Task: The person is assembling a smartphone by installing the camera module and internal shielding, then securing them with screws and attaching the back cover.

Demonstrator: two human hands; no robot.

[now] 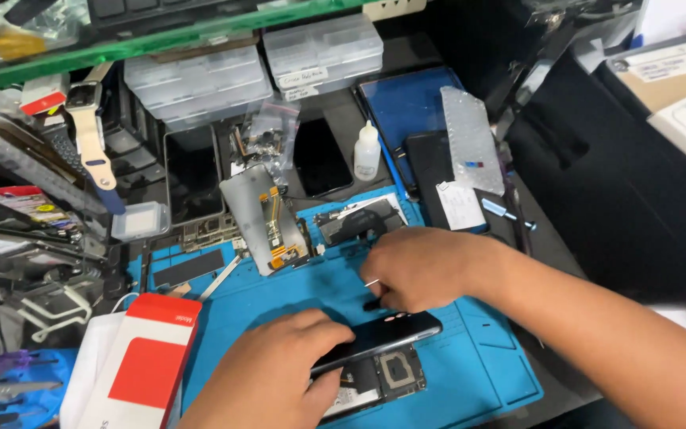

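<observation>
My left hand (267, 373) presses down on a dark phone back cover (383, 338) that lies tilted over an opened phone body (391, 373) on the blue work mat (486, 365). Bare circuit parts of that body show under the cover. My right hand (418, 266) is curled just above the cover's far edge and pinches a thin metal tool, whose tip is hidden by the fingers. A detached screen panel with an orange flex cable (267, 218) lies on the mat behind my hands.
A red and white box (148, 365) sits at the mat's left edge. Behind stand clear plastic parts boxes (200, 83), a small white bottle (367, 151), dark phone screens (192, 171), a smartwatch (89, 131) and tools on the left.
</observation>
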